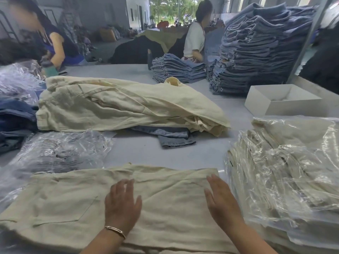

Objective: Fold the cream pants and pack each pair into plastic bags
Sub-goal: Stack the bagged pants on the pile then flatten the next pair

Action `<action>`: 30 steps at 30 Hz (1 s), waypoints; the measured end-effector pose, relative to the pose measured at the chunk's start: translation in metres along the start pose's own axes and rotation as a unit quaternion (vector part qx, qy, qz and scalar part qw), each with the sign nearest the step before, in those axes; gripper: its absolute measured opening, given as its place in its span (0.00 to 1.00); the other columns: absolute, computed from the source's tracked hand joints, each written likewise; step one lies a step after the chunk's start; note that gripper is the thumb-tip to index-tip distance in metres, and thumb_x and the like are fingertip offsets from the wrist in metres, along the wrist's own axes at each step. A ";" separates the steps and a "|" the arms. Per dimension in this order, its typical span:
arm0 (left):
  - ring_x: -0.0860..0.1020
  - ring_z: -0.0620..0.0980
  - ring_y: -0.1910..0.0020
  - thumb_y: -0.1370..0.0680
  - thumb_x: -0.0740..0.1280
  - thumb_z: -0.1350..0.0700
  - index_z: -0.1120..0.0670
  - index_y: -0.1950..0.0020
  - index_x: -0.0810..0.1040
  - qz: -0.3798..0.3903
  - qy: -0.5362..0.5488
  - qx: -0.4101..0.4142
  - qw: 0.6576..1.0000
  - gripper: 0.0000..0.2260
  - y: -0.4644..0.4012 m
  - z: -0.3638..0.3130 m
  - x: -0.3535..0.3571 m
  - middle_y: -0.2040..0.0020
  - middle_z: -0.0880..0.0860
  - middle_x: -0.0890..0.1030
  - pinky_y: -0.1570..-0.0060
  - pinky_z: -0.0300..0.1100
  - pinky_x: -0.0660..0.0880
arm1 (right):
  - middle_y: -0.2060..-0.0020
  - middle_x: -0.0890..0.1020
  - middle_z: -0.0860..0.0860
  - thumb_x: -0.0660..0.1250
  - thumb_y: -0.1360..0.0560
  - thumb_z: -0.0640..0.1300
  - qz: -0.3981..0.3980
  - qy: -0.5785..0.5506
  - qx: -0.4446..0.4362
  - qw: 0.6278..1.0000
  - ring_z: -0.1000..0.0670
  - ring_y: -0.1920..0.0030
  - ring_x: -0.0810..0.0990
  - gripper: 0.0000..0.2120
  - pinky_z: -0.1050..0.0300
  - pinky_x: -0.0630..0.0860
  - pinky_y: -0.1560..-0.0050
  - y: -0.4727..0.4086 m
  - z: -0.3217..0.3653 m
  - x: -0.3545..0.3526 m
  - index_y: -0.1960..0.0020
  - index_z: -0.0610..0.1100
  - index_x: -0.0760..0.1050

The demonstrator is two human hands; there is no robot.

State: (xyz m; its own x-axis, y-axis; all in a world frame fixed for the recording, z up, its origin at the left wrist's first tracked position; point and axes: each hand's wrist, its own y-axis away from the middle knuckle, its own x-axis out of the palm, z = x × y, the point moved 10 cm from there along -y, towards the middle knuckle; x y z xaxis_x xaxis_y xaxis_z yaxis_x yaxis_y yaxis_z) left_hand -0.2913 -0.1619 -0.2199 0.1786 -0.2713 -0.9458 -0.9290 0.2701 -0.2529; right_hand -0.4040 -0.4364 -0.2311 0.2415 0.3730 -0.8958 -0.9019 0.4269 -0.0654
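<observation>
A folded pair of cream pants lies flat at the table's near edge, back pocket up. My left hand rests flat on its middle with straight fingers. My right hand lies flat on the right part of the same pair, fingers straight. A loose pile of cream pants sits across the middle of the table. To the right, a stack of bagged cream pants in clear plastic rises beside my right hand. Empty clear plastic bags lie at the left.
A white open box stands at the right rear. Tall stacks of blue jeans fill the back right; a denim piece pokes from under the cream pile. Two other people work at the far side.
</observation>
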 end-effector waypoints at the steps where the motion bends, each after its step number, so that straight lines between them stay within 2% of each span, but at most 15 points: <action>1: 0.76 0.59 0.41 0.29 0.59 0.44 0.56 0.41 0.80 -0.029 0.016 0.056 0.998 0.24 0.000 -0.023 -0.003 0.41 0.56 0.79 0.43 0.56 0.72 | 0.22 0.53 0.51 0.50 0.17 0.51 0.013 0.031 0.002 0.999 0.52 0.23 0.49 0.24 0.58 0.46 0.25 -0.012 -0.003 0.010 0.22 0.49 0.54; 3: 0.70 0.54 0.33 0.27 0.57 0.42 0.53 0.38 0.79 -0.017 0.019 0.143 0.989 0.25 0.000 -0.063 0.010 0.35 0.54 0.77 0.35 0.57 0.64 | 0.22 0.42 0.51 0.45 0.18 0.55 0.069 0.103 0.010 0.992 0.50 0.23 0.39 0.27 0.51 0.39 0.25 -0.031 -0.012 0.039 0.21 0.51 0.45; 5: 0.60 0.51 0.27 0.26 0.56 0.39 0.50 0.34 0.77 0.034 -0.013 0.191 0.981 0.26 0.002 -0.083 0.039 0.32 0.51 0.75 0.34 0.57 0.59 | 0.23 0.37 0.51 0.43 0.19 0.61 0.109 0.155 0.003 0.982 0.47 0.23 0.34 0.29 0.46 0.33 0.27 -0.042 -0.017 0.066 0.22 0.54 0.39; 8: 0.40 0.49 0.23 0.27 0.54 0.35 0.45 0.33 0.76 0.078 -0.089 0.201 0.973 0.28 0.004 -0.080 0.076 0.32 0.49 0.75 0.36 0.55 0.55 | 0.24 0.34 0.49 0.39 0.22 0.67 0.122 0.177 0.024 0.976 0.47 0.24 0.31 0.32 0.42 0.27 0.30 -0.050 -0.026 0.089 0.25 0.56 0.29; 10: 0.37 0.49 0.23 0.27 0.54 0.34 0.45 0.32 0.75 0.087 -0.098 0.195 0.972 0.28 0.005 -0.073 0.088 0.32 0.48 0.75 0.37 0.55 0.57 | 0.23 0.35 0.47 0.38 0.24 0.69 0.106 0.183 0.044 0.976 0.47 0.24 0.32 0.34 0.41 0.28 0.30 -0.054 -0.032 0.090 0.26 0.57 0.29; 13: 0.41 0.50 0.23 0.27 0.55 0.34 0.44 0.31 0.74 0.113 -0.093 0.195 0.970 0.28 0.006 -0.072 0.095 0.31 0.48 0.73 0.38 0.55 0.58 | 0.23 0.36 0.47 0.36 0.26 0.71 0.085 0.176 0.058 0.979 0.47 0.24 0.33 0.35 0.41 0.30 0.28 -0.056 -0.034 0.087 0.24 0.58 0.32; 17: 0.64 0.50 0.28 0.26 0.53 0.34 0.43 0.31 0.73 0.165 -0.079 0.196 0.963 0.27 0.007 -0.076 0.093 0.31 0.47 0.73 0.34 0.54 0.55 | 0.22 0.39 0.48 0.36 0.21 0.64 0.088 0.176 0.064 0.978 0.48 0.23 0.35 0.29 0.42 0.31 0.27 -0.056 -0.032 0.085 0.24 0.57 0.34; 18: 0.65 0.51 0.27 0.25 0.52 0.35 0.42 0.29 0.71 0.174 -0.077 0.198 0.962 0.27 0.008 -0.077 0.090 0.28 0.47 0.70 0.32 0.54 0.51 | 0.22 0.40 0.48 0.36 0.20 0.62 0.092 0.173 0.064 0.979 0.49 0.23 0.36 0.28 0.43 0.32 0.27 -0.056 -0.030 0.083 0.23 0.57 0.34; 21: 0.43 0.48 0.22 0.20 0.47 0.38 0.43 0.22 0.49 0.234 -0.064 0.190 0.951 0.27 0.007 -0.065 0.099 0.21 0.45 0.44 0.26 0.52 0.37 | 0.22 0.42 0.49 0.39 0.18 0.57 0.101 0.169 0.046 0.979 0.50 0.23 0.38 0.25 0.45 0.35 0.25 -0.056 -0.023 0.074 0.22 0.56 0.39; 22: 0.42 0.48 0.22 0.19 0.47 0.39 0.43 0.22 0.47 0.233 -0.057 0.181 0.954 0.26 0.009 -0.057 0.097 0.21 0.45 0.42 0.26 0.51 0.37 | 0.22 0.42 0.49 0.40 0.17 0.55 0.102 0.175 0.045 0.978 0.50 0.22 0.39 0.25 0.46 0.36 0.25 -0.052 -0.024 0.073 0.22 0.54 0.40; 24: 0.58 0.47 0.24 0.20 0.50 0.41 0.44 0.24 0.62 0.172 -0.072 0.185 0.965 0.24 0.013 -0.041 0.075 0.23 0.47 0.58 0.27 0.49 0.47 | 0.22 0.43 0.48 0.42 0.17 0.53 0.098 0.185 0.060 0.976 0.49 0.22 0.41 0.25 0.48 0.40 0.24 -0.040 -0.028 0.069 0.22 0.53 0.42; 26: 0.77 0.45 0.38 0.25 0.53 0.44 0.44 0.39 0.80 0.147 -0.065 0.145 0.976 0.21 0.027 -0.014 0.055 0.36 0.46 0.78 0.35 0.48 0.62 | 0.22 0.44 0.48 0.43 0.17 0.51 0.093 0.179 0.053 0.978 0.48 0.22 0.43 0.25 0.46 0.44 0.24 -0.023 -0.018 0.068 0.21 0.51 0.43; 28: 0.80 0.44 0.43 0.25 0.56 0.47 0.44 0.43 0.82 0.106 -0.052 0.085 0.989 0.19 0.036 0.021 0.033 0.39 0.44 0.80 0.40 0.50 0.72 | 0.24 0.61 0.44 0.45 0.18 0.49 0.047 0.166 -0.024 0.985 0.45 0.25 0.62 0.24 0.35 0.61 0.31 -0.003 0.016 0.068 0.25 0.45 0.62; 29: 0.80 0.44 0.43 0.24 0.58 0.49 0.46 0.42 0.82 0.087 -0.032 0.048 0.995 0.16 0.039 0.042 0.024 0.39 0.45 0.80 0.41 0.50 0.74 | 0.33 0.74 0.43 0.45 0.19 0.49 0.017 0.139 -0.079 0.987 0.43 0.33 0.74 0.25 0.30 0.71 0.42 0.008 0.036 0.067 0.34 0.42 0.75; 30: 0.81 0.45 0.44 0.24 0.61 0.53 0.48 0.43 0.83 0.070 -0.014 0.019 0.997 0.14 0.040 0.060 0.017 0.40 0.47 0.81 0.43 0.45 0.75 | 0.41 0.80 0.43 0.45 0.19 0.50 0.003 0.109 -0.142 0.984 0.44 0.37 0.77 0.27 0.32 0.76 0.52 0.021 0.056 0.070 0.43 0.43 0.82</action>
State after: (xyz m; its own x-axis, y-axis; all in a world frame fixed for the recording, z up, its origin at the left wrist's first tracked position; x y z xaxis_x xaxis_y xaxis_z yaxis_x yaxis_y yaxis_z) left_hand -0.3063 -0.1005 -0.2578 0.0572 -0.2022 -0.9777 -0.9323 0.3394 -0.1247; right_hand -0.3858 -0.3554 -0.2705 0.1820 0.1751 -0.9676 -0.9740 0.1671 -0.1529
